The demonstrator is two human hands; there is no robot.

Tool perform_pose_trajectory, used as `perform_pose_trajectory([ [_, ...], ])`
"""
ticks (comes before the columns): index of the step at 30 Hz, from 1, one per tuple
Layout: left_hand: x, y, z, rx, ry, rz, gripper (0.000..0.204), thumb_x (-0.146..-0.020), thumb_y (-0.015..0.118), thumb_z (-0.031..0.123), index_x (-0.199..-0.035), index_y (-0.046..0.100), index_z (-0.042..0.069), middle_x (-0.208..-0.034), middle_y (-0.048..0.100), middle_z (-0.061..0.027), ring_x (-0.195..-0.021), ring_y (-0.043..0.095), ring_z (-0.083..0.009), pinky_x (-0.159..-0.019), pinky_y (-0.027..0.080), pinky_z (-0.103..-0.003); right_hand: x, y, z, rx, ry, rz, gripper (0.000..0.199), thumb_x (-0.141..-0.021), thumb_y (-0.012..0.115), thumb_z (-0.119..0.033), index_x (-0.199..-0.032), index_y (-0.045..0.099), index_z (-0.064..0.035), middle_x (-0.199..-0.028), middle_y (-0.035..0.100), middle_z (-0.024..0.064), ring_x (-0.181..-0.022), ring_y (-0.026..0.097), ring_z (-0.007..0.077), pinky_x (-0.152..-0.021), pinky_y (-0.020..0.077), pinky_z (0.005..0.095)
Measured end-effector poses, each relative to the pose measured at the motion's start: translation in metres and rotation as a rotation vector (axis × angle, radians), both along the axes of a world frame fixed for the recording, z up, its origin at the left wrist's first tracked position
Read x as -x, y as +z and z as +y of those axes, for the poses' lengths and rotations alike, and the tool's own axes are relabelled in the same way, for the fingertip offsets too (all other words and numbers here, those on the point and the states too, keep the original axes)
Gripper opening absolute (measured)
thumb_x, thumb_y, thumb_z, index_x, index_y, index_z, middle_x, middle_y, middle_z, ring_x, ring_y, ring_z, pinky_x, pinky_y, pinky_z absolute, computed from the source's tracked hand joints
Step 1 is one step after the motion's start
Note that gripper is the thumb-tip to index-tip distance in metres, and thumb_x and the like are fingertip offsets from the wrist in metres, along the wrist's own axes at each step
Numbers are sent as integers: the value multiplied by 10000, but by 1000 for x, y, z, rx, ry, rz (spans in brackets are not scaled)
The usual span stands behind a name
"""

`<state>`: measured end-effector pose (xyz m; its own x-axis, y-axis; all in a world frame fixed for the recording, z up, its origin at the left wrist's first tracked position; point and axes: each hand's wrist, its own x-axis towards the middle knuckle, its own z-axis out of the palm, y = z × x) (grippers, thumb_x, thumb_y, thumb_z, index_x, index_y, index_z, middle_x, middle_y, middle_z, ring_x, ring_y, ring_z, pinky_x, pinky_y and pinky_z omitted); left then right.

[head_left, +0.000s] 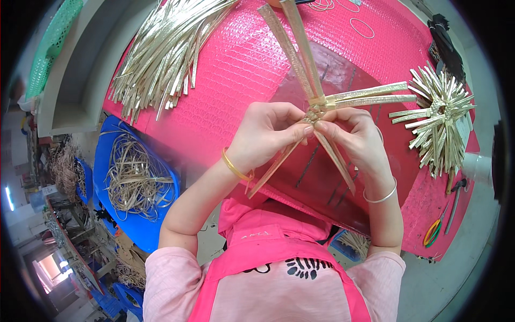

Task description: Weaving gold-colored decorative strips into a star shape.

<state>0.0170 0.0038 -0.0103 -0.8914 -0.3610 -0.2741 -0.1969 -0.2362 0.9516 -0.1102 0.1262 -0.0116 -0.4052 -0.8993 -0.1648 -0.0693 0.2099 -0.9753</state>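
Fingers: both hands pinch the woven knot [315,111], left hand [266,135] and right hand [351,135] meeting centre-scene.
Strips: gold strips [300,48] fan outward, unsecured.
Risk: loosened pinch could unravel the weave; stiff strips may spring or kink.
Right: finished star [440,115].
Far left: loose strip bundle [166,48].

Glossy gold plastic strips [316,102], pink bubble-textured mat [236,59], metal bangle [235,167]

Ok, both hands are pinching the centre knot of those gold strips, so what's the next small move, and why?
Probably draw the strip under the left hand snug: both hands, with the right hand, pinch the knot, while the gold strips splay loose around it.
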Motion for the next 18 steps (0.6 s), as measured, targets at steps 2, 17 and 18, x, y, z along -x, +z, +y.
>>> perform_pose_trajectory([
  [2, 0, -3, 0, 88, 19, 101, 158, -744, 583, 98, -816, 572, -42, -678, 590, -57, -614, 551, -81, -498, 424, -190, 1, 0, -2, 40, -8, -38, 184, -755, 576, -143, -790, 599, 36, -719, 593, 53, -677, 513, 73, -609, 416, 216],
  [17, 0, 8, 8, 500, 192, 74, 101, -724, 549, 17, -798, 573, -48, -668, 605, -94, -591, 579, -120, -510, 436, -219, -4, -16, -11, 137, -58, -428, 195, -685, 648, -95, -804, 542, 17, -760, 582, 65, -708, 554, 108, -645, 452, 216],
  [18, -1, 12, 6, 348, 183, 14, 95, -743, 537, 23, -798, 574, -46, -657, 599, -75, -576, 565, -107, -508, 435, -214, -11, -18, -16, 205, -140, -403, 194, -687, 645, -91, -811, 550, 23, -759, 581, 64, -703, 556, 113, -646, 454, 216],
])
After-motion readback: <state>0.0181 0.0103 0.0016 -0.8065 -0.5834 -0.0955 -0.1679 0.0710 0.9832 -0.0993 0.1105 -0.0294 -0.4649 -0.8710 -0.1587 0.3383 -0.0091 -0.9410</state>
